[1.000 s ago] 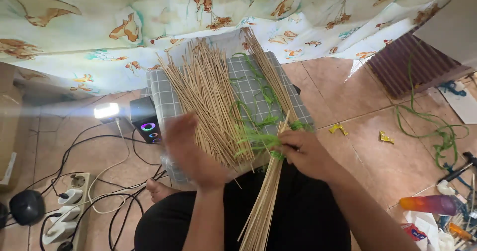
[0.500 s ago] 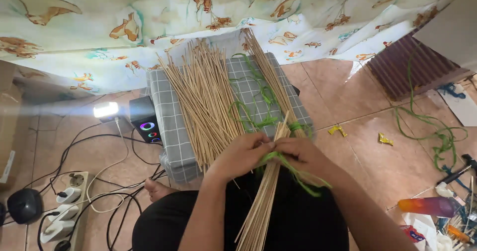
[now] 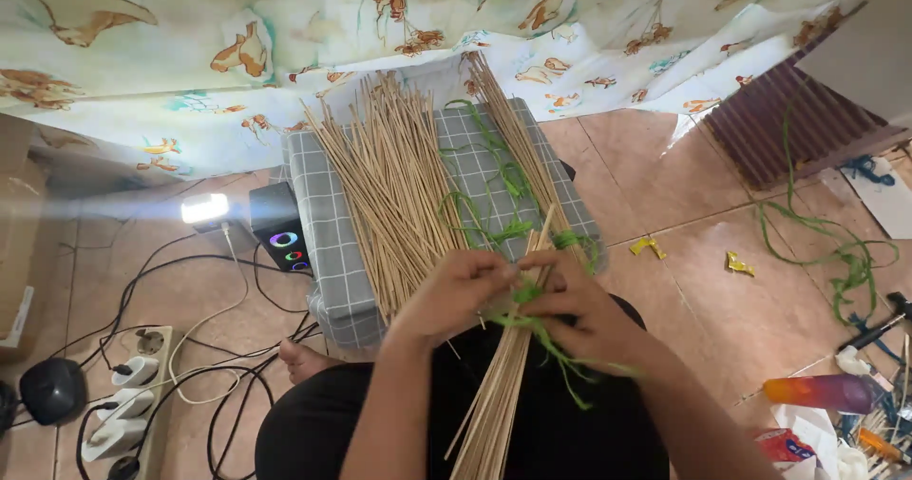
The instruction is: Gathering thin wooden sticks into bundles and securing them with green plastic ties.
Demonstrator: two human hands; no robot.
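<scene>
Head view: left hand (image 3: 454, 295) and right hand (image 3: 581, 309) met just below the near edge of the grey checked cushion (image 3: 328, 214), each grip closed on a stick bundle (image 3: 494, 395) and green string (image 3: 551, 342). Loose sticks (image 3: 389, 186) overhung that cushion's far edge. Bare floor tiles (image 3: 703, 271) right of it.

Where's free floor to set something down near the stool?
Bare tile right of the grey checked cushion, up to the yellow scraps and green cord. Left floor is crowded: cables, power strip, speaker. Cushion is covered in sticks.
</scene>
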